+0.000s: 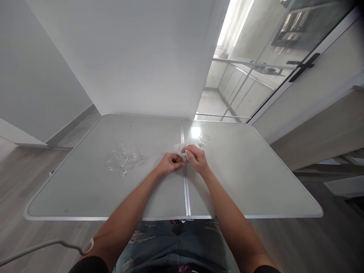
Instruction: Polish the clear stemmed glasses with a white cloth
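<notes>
Near the table's centre seam, my left hand (170, 163) is closed around a small clear glass (184, 159), most of it hidden by my fingers. My right hand (197, 157) pinches a thin white tissue (179, 148) against that glass. Just beyond my right hand stands a clear stemmed glass (204, 140), its lower part covered by the hand. To the left, several more clear stemmed glasses (125, 161) are grouped together, some lying on their sides; their outlines overlap and are hard to separate.
The pale folding table (241, 182) has a metal rim and a metal seam down its middle. A white wall (136, 60) rises behind it. At the right is a glass door (256, 57) with a black handle. A white cable (51, 242) hangs at lower left.
</notes>
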A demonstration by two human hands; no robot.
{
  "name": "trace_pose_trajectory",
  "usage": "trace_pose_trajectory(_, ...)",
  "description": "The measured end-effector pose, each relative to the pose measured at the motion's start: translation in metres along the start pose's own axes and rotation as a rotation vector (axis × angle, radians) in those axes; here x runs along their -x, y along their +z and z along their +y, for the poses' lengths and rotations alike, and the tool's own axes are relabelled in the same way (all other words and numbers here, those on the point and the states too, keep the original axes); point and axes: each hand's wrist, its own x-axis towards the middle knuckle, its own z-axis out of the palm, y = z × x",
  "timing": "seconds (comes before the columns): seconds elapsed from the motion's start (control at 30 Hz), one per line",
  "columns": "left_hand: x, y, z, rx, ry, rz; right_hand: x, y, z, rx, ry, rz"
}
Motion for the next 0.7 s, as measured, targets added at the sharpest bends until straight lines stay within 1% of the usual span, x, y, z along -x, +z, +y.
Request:
trace_pose_trajectory(0.07, 0.0, 0.0, 0.001, 0.032, 0.012, -0.012, -0.001, -0.003, -0.002, -0.201, 0.157, 0.014)
trace_pose_trajectory(0.17, -0.002, 0.0, 0.001, 0.121, -0.024, 0.03, -0.002, -0.001, -0.004, -0.535, 0.334, 0.037)
trace_pose_trajectory(0.23, -0.004, 0.001, 0.002, 0.177, -0.056, 0.063, -0.001, 0.007, -0.003, -0.699, 0.387, 0.069)
trace_pose_trajectory(0.3, -0.005, 0.0, 0.002, 0.212, -0.069, 0.098, -0.001, 0.016, -0.001, -0.758, 0.396, 0.114)
trace_pose_trajectory(0.4, -0.007, -0.002, 0.003, 0.239, -0.066, 0.167, 0.002, 0.028, 0.002, -0.673, 0.363, 0.208)
trace_pose_trajectory(0.5, -0.009, -0.001, 0.004, 0.23, -0.065, 0.226, 0.006, 0.032, 0.001, -0.446, 0.268, 0.335)
trace_pose_trajectory(0.57, -0.009, 0.0, 0.004, 0.207, -0.069, 0.244, 0.01, 0.031, -0.001, -0.317, 0.214, 0.387)
trace_pose_trajectory(0.63, -0.008, 0.002, 0.004, 0.177, -0.059, 0.265, 0.014, 0.028, -0.002, -0.27, 0.195, 0.368)
trace_pose_trajectory(0.7, -0.006, 0.003, 0.003, 0.095, -0.01, 0.29, 0.015, 0.023, -0.001, -0.273, 0.191, 0.33)
